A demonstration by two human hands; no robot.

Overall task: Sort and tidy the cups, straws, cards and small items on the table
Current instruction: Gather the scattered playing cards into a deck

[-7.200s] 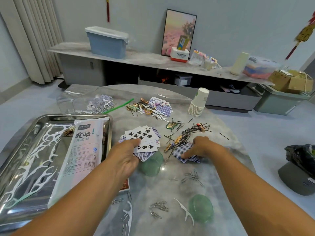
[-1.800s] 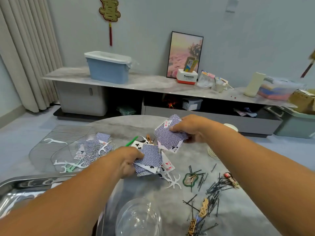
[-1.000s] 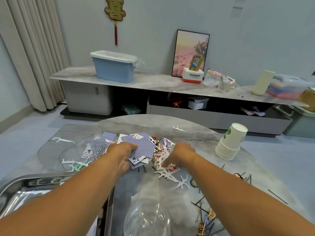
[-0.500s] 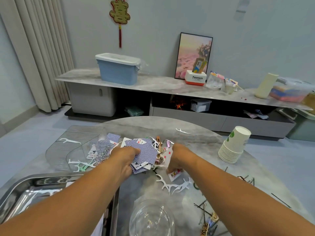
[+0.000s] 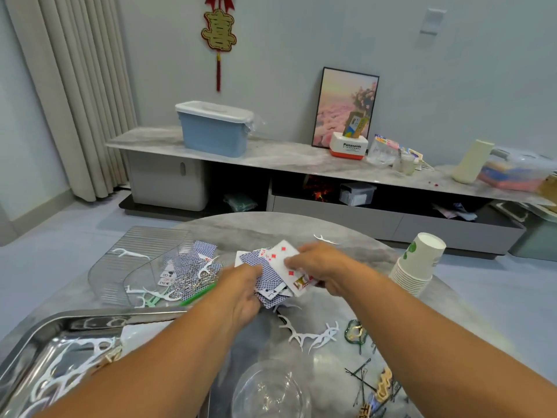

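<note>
Both hands meet over the desk [image 5: 256, 230] centre, above the surface. L hand [image 5: 241, 289]: grip clamped on a messy stack of cards [image 5: 268, 277], mostly blue backs up, a few faces showing at the bottom edge. R hand [image 5: 319, 267]: grip pinched on a diamond card [image 5: 284, 260] w/ another face card under it, both touching the stack's right side.

More cards [image 5: 193, 260] lie in a clear tray [image 5: 120, 267] at the desk's left edge, mixed w/ paper clips [image 5: 193, 280] and white floss picks [image 5: 150, 292]. A green straw [image 5: 197, 295] juts from the tray's near corner, just beside the L wrist.

Steel tray [image 5: 39, 336] at near-left corner holds more picks and a white packet, partly hidden by the L forearm. Loose picks [image 5: 307, 334] on the desk below the hands; one more [image 5: 324, 239] near the far edge. Cup stack [image 5: 417, 263] on its side at the right edge. Clear bowl [image 5: 271, 390] at the near edge between the forearms. Hairpins [image 5: 361, 375] and small clips near-right, a green-rimmed clip [image 5: 355, 331] just beyond them; details blurred.
</note>
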